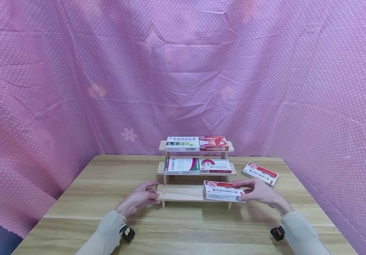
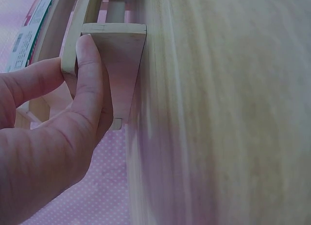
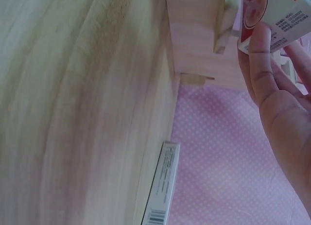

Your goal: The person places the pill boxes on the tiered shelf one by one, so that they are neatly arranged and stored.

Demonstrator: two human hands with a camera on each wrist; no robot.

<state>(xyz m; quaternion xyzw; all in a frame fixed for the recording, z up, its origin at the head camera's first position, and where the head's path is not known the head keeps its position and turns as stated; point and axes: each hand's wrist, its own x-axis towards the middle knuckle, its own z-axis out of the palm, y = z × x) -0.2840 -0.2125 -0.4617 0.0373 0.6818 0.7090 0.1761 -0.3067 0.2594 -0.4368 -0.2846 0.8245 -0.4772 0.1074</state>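
A three-tier wooden display stand point(image 1: 183, 193) stands on the table. My left hand point(image 1: 141, 198) pinches the left end of its lowest shelf; in the left wrist view the thumb and fingers point(image 2: 89, 84) close on the board from either side. At the right end of that shelf, my right hand point(image 1: 259, 192) grips a red and white medicine box point(image 1: 222, 192) by its right end. The right wrist view shows the box point(image 3: 286, 21) between the fingers and thumb. Whether the box rests fully on the shelf I cannot tell.
The middle shelf carries a white-green box point(image 1: 182, 165) and a white box with red rings point(image 1: 215, 165). On the top shelf lie a white-green box point(image 1: 183, 143) and a red box point(image 1: 213, 142). Another red-white box point(image 1: 261, 173) lies on the table point(image 1: 176, 233) to the right.
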